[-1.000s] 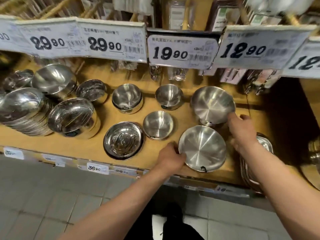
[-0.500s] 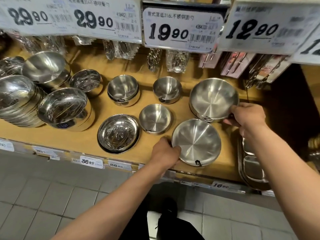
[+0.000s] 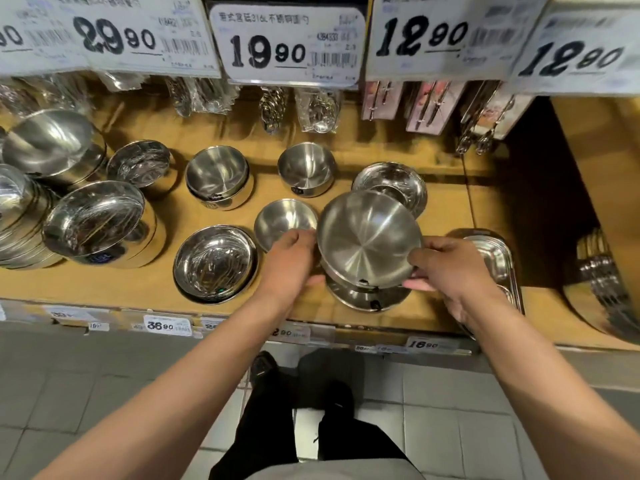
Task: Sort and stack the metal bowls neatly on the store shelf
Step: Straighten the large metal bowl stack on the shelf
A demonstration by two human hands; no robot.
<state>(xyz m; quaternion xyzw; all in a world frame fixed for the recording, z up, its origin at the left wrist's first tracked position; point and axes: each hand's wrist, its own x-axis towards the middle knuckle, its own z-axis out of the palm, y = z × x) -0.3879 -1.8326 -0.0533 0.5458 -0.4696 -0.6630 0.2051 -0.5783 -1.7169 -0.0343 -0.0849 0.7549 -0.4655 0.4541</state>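
Here, in the head view, a wide metal bowl (image 3: 369,242) is held tilted between both hands just above a second bowl (image 3: 363,299) that rests near the front edge of the wooden shelf (image 3: 145,285). The left hand (image 3: 289,261) is curled on the wide bowl's left rim, and the right hand (image 3: 446,268) is clamped on its right rim. Left of the wide bowl a small bowl (image 3: 282,221) is seen; behind it, another bowl (image 3: 391,181); to its right, a steel tray (image 3: 498,258).
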